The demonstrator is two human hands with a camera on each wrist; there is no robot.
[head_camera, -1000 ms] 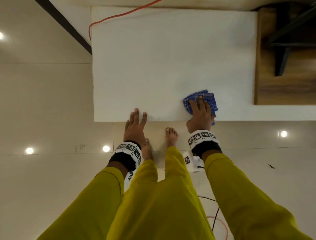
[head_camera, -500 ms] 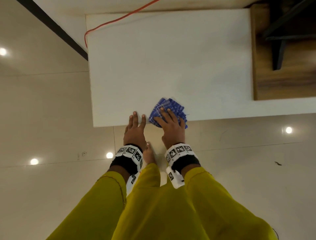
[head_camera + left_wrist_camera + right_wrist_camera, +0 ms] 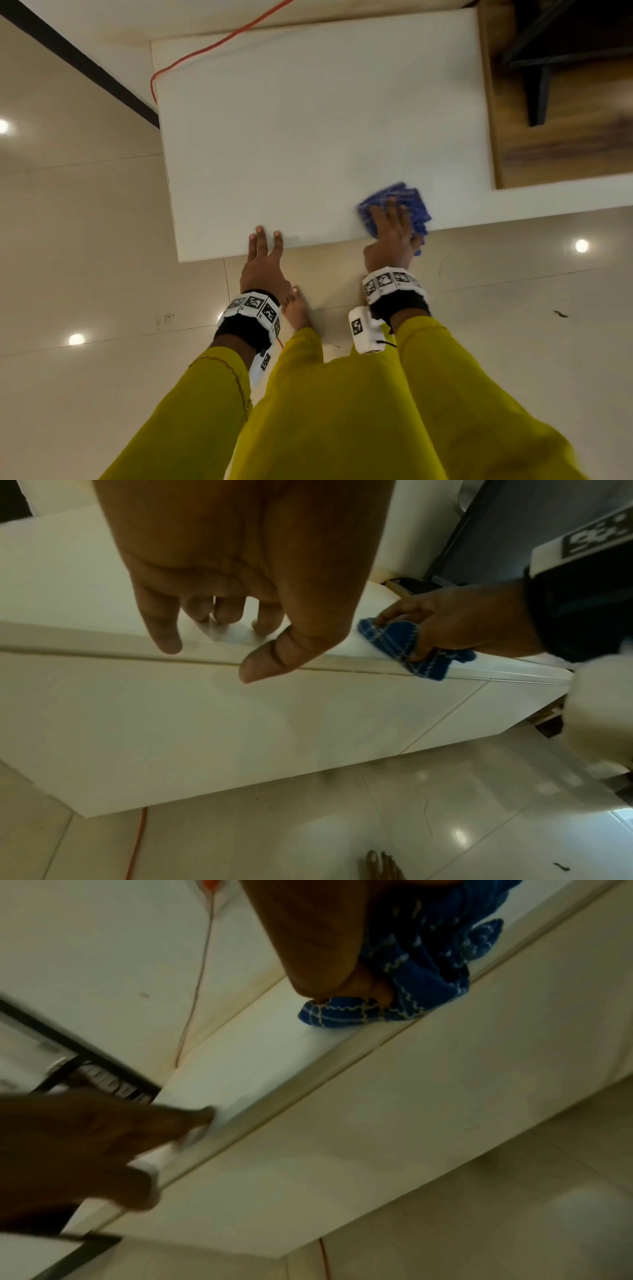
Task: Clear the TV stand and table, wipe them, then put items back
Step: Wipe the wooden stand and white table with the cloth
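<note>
Wiping stage: I am seeing right hand [image 3: 390, 229] pressing blue cloth [image 3: 412, 202] with spread fingers on cleared white top [image 3: 308, 120]; left hand [image 3: 263, 263] bracing edge, fingers straight; 0 items returned.

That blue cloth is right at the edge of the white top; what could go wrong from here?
The cloth already hangs partly over the front edge of the white top, so a further pull by the right hand might drag it off onto the floor. The left hand braces with only its fingers on that edge and could slip.
</note>
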